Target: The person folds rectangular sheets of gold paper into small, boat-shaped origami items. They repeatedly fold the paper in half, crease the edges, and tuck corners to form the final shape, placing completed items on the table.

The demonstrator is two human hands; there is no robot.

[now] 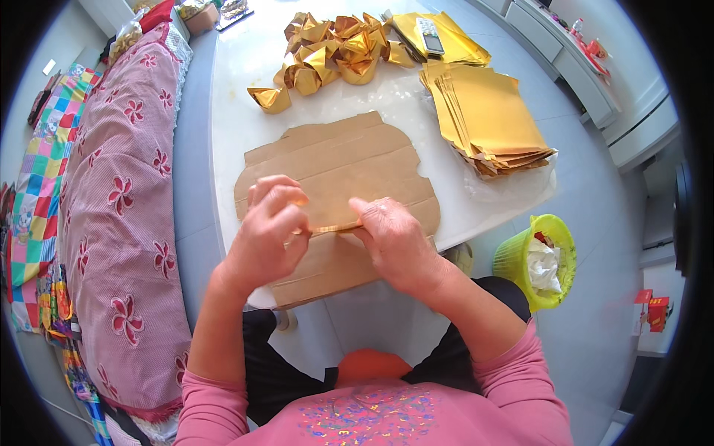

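Note:
Between my hands, above a brown cardboard sheet [334, 167], is a narrow folded strip of gold paper [336, 228], seen nearly edge-on. My left hand [273, 234] pinches its left end between thumb and finger, the other fingers curled above. The right end is gripped by my right hand [393, 237], its thumb along the top. Folded gold paper ingots [334, 50] lie in a heap at the table's far side, one of them [270, 98] at the heap's left edge. To the right is a stack of flat gold paper sheets [488, 111].
A mobile phone [430, 37] rests on a further gold stack [466, 42] at the back of the white table [234, 128]. A lime-green waste basket [505, 259] stands on the floor at the right. Along the left runs a sofa under a pink flowered cover [125, 223].

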